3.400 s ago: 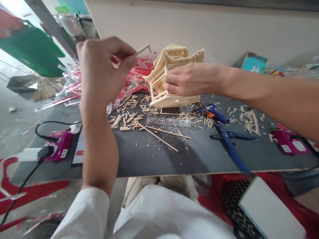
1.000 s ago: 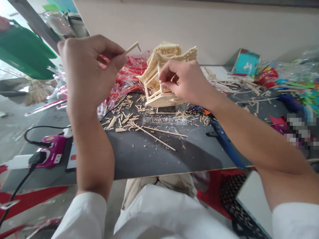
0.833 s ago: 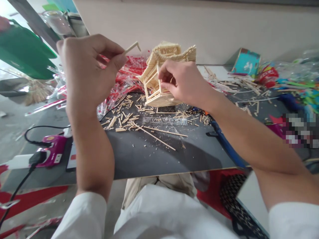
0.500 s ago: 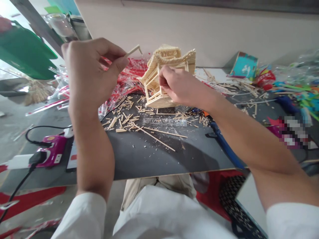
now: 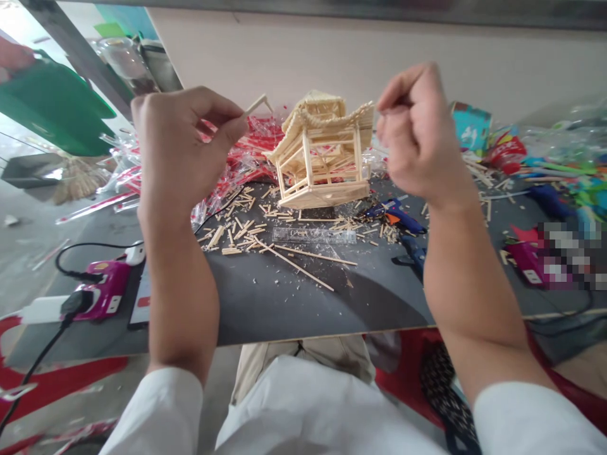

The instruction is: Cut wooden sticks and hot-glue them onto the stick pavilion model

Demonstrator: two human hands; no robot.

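Note:
My left hand (image 5: 183, 155) is closed in a pinch on a short bent wooden stick (image 5: 257, 105), its far end angled downward. To the right of that stick stands a small model pavilion (image 5: 327, 194) built of thin wooden sticks, with posts, a base and a curved roof. My right hand (image 5: 420, 142) is raised beside the roof's right corner, fingers closed together. Whether it pinches anything, or touches the corner, I cannot make out. Below the pavilion lie many cut stick pieces (image 5: 232, 234) and a clear ruler (image 5: 315, 236).
A blue glue gun (image 5: 398, 216) lies right of the pavilion. Red and clear plastic wrappers (image 5: 256, 148) pile up behind my left hand. A purple power strip (image 5: 110, 287) with cables is at the left, another purple one (image 5: 538, 268) at the right. Two long sticks (image 5: 303, 270) lie in front.
My right hand has drawn back from the pavilion's front post to the right and up, beside the roof corner. My left hand still holds the bent stick.

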